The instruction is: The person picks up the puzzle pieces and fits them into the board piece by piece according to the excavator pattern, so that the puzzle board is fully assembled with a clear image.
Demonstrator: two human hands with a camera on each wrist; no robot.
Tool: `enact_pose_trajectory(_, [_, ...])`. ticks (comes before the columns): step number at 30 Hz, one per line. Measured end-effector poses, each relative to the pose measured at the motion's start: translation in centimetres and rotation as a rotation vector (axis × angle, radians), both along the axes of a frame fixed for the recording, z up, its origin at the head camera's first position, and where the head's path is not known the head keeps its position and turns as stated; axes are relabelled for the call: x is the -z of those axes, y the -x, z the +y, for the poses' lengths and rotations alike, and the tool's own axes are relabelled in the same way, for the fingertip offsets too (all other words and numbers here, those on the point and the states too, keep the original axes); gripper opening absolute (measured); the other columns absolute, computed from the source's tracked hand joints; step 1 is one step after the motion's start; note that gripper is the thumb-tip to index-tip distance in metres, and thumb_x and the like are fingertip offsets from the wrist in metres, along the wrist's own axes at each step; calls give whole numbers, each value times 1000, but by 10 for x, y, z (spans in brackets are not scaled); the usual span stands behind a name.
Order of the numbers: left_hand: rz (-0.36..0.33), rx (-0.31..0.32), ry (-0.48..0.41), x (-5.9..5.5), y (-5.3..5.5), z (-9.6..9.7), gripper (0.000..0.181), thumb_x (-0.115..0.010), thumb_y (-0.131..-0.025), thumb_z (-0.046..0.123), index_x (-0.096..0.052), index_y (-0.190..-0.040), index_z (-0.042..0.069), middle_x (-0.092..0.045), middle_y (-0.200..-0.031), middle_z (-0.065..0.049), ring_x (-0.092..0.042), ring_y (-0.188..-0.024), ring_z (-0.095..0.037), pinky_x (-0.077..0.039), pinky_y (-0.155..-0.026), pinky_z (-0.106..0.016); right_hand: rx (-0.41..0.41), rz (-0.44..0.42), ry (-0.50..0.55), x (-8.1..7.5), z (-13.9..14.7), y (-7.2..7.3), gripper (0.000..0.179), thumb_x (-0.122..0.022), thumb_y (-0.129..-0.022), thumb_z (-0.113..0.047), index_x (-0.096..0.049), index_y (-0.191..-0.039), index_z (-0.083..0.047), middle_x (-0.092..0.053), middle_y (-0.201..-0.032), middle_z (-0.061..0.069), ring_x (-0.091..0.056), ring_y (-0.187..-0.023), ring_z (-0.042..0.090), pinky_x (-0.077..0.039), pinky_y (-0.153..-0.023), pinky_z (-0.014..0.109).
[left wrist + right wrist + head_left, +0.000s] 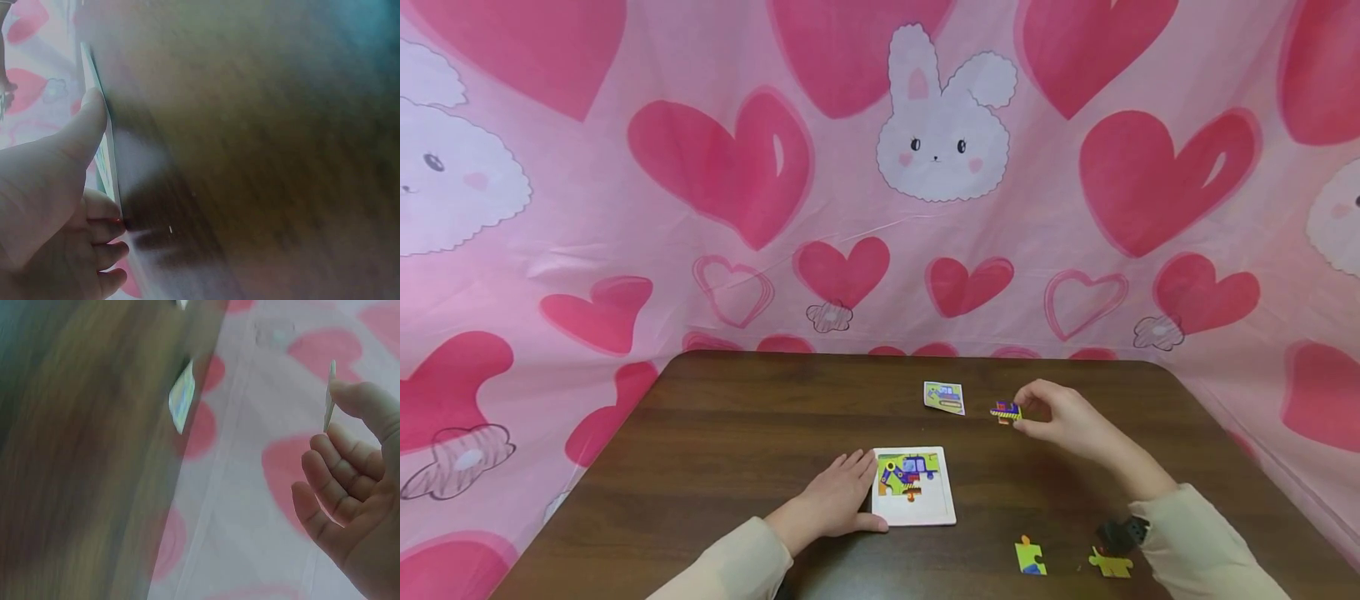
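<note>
A white puzzle tray [931,510] lies on the table, its upper and left part filled with joined pieces of a purple digger picture. My left hand [835,498] rests at the tray's left edge, fingers straight and thumb along the near corner. Between thumb and forefinger, my right hand [1063,421] pinches a puzzle piece [1003,412] with purple, red and striped yellow print, held up beyond the tray to the right. In the right wrist view that piece [329,403] appears edge-on, and the other fingers are loosely curled.
A small picture card [944,398] of the digger lies farther back on the table. Two loose pieces, a green one [1030,557] and a yellowish one [1111,565], lie near the front right, close to the right sleeve. A pink heart-print cloth [850,217] hangs behind the table.
</note>
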State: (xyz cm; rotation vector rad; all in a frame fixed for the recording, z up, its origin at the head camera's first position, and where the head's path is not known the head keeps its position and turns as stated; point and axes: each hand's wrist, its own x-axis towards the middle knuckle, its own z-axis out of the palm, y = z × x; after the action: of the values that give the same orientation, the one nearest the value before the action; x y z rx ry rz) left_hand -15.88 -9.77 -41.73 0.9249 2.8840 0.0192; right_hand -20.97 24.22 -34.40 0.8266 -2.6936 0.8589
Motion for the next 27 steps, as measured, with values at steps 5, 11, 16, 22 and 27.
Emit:
enact_pose_trajectory(5, [-8, -6, 8, -1, 0, 0, 88, -54, -79, 64, -41, -136, -1, -36, -142, -16, -34, -129, -29, -28, -104, -41, -72, -14, -21, 9, -31, -3, 24, -78, -72, -9, -60, -89, -8, -58, -84, 2, -55, -77, 21, -50, -70, 37])
enact_pose_trajectory(11, [-11, -8, 6, -1, 0, -1, 88, -55, -78, 64, -42, -136, -1, -37, -141, -16, -34, -129, -29, -28, -104, -41, -145, -39, -106, 24, -61, -9, 24, -78, -72, -12, -60, -86, -9, -57, -82, -1, -56, -78, 19, -50, -70, 34])
enact_pose_trajectory(16, [-16, -11, 2, 0, 1, -1, 88, -55, -78, 64, -41, -136, -1, -36, -142, -16, -34, -129, -29, -28, -104, -41, -169, -72, -158, 37, -79, -12, 23, -79, -72, -15, -60, -85, -10, -55, -80, -7, -53, -74, 10, -50, -67, 27])
enact_pose_trajectory(22, [-12, -11, 1, 0, 0, 0, 88, -55, -79, 64, -41, -136, -1, -36, -142, -16, -33, -129, -29, -28, -104, -41, -194, -86, -193, 52, -89, -13, 24, -79, -72, -18, -59, -84, -11, -54, -78, -4, -51, -69, 12, -47, -62, 25])
enact_pose_trajectory(27, [-20, -12, -3, -1, 0, 0, 88, -55, -79, 64, -41, -137, -1, -35, -142, -17, -33, -130, -29, -27, -104, -41, -181, -125, -235, 58, -94, -13, 25, -78, -72, -21, -59, -85, -12, -51, -77, -7, -48, -68, 10, -44, -60, 24])
